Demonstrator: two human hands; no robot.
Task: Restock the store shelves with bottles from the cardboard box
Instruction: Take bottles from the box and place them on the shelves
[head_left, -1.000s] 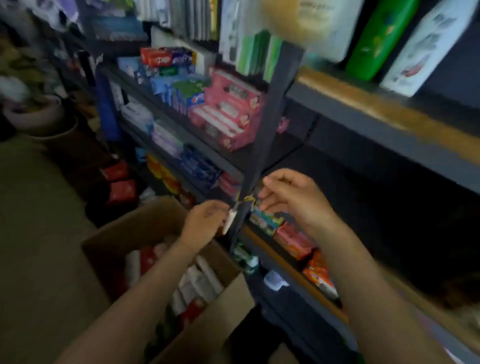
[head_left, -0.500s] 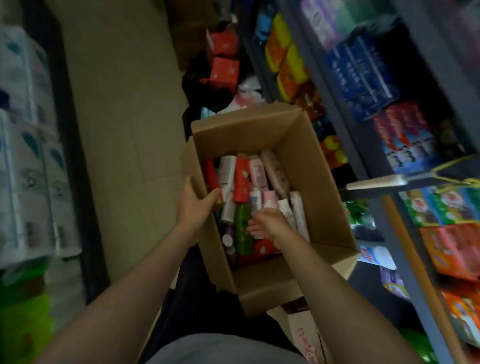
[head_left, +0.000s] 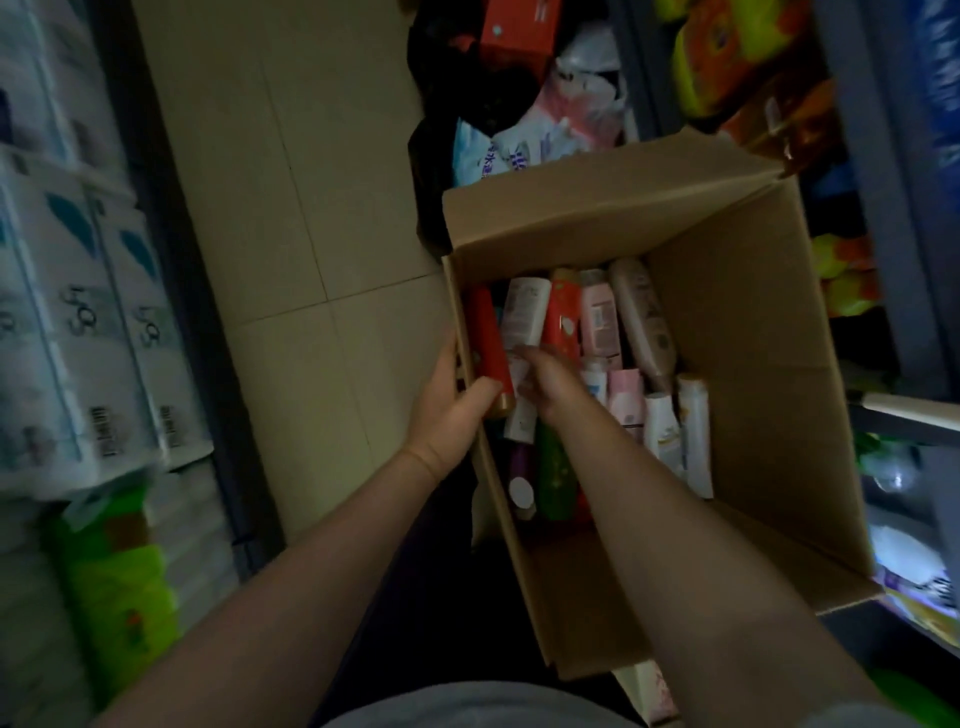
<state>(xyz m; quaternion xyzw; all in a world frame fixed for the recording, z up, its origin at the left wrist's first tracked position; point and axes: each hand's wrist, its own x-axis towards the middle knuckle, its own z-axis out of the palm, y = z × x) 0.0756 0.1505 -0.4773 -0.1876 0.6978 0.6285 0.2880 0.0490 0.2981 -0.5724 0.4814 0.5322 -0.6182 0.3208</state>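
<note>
An open cardboard box (head_left: 727, 322) sits on the tiled floor (head_left: 291, 208) in a dim aisle, its flaps raised, with the shelving (head_left: 893, 260) just to its right. Inside, bottles lie packed side by side: a red bottle (head_left: 488, 338) against the left wall, a white bottle (head_left: 525, 312) next to it, an orange-red bottle (head_left: 562, 317), a pink bottle (head_left: 598, 317) and a beige bottle (head_left: 641, 317) across the far row, and nearer the person a green bottle (head_left: 557, 475), a purple bottle with a white cap (head_left: 521, 480) and several white ones (head_left: 693, 431) standing along the right. The left hand (head_left: 449, 410) grips the box's left wall at its rim, fingers on the outside and the thumb curled over the edge, its tip touching the gold cap end of the red bottle. The right hand (head_left: 553, 382) reaches down into the box among the bottles near the lower end of the white one; its fingers are bent downward, but blur and its own back hide whether they hold anything, so I cannot tell. To the left stand stacked packs of white tissue (head_left: 78, 322) with green packets (head_left: 114, 582) below them. Beyond the box lie red cartons (head_left: 519, 26) and plastic-wrapped goods (head_left: 535, 140) on the floor, and yellow and orange packets (head_left: 737, 57) fill the shelf at upper right.
</note>
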